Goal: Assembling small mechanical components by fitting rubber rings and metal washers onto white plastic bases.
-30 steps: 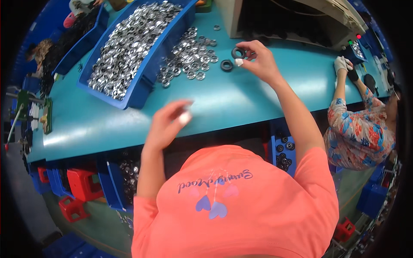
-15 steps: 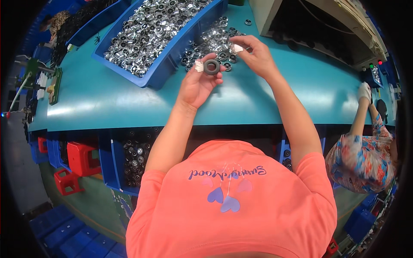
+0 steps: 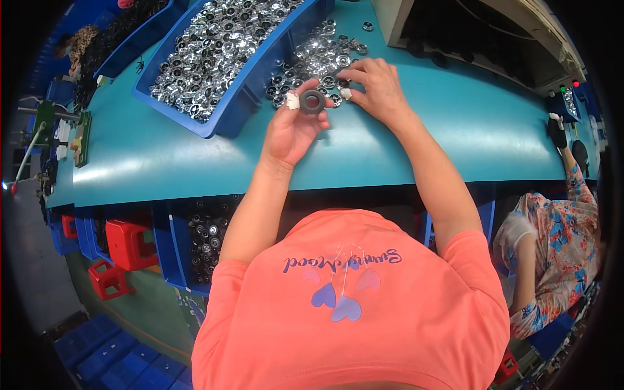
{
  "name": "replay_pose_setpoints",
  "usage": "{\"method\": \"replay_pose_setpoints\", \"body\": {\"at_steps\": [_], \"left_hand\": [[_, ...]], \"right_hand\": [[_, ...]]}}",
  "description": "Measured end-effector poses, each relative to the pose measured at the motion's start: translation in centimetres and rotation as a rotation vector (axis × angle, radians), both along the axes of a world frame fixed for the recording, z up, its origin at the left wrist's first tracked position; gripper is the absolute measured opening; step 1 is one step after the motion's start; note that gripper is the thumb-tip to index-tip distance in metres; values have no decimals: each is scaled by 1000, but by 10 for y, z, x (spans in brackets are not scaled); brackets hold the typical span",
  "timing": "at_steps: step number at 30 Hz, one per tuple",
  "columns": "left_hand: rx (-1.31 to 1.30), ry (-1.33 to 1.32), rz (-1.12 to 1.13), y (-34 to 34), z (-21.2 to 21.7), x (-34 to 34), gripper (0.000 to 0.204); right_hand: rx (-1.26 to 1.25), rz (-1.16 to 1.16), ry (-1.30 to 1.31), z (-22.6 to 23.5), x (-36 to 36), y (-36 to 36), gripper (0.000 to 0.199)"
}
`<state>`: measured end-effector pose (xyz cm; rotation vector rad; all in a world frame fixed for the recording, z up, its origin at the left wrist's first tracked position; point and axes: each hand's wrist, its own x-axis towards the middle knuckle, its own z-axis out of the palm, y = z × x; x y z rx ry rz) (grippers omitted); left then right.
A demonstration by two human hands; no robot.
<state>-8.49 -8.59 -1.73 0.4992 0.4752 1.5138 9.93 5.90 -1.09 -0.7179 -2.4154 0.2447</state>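
Note:
My left hand holds up a dark grey rubber ring, pinched between thumb and fingers. White tape wraps one of its fingertips. To its right, my right hand reaches to the near right edge of a loose pile of small shiny wheel hubs. Its taped thumb and bent index finger close around a small dark-centred wheel hub, partly hidden by the fingers. The pile lies directly on the teal tabletop, beyond both hands.
A large blue bin full of similar hubs stands at the left of the pile. A pale open-fronted machine housing is at the back right. A co-worker in a flowered top sits at the right. Red stools stand below left.
My right hand has moved left and toward me, its fingers now around a hub at the pile's edge. The rubber ring stays in my left hand. The co-worker's arms have shifted.

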Motion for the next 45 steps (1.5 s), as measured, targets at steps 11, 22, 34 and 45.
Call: {"method": "replay_pose_setpoints", "body": {"at_steps": [11, 22, 34, 45], "left_hand": [[-27, 138, 101, -2, 2, 3, 54], [1, 1117, 604, -2, 6, 25, 66], [-16, 1255, 632, -3, 10, 23, 61], [-35, 1339, 759, -4, 12, 29, 60]], "right_hand": [[-80, 8, 183, 7, -1, -3, 27], [-454, 13, 384, 19, -3, -10, 28], [-469, 67, 396, 19, -6, -14, 29], [-456, 106, 397, 14, -8, -14, 29]]}}
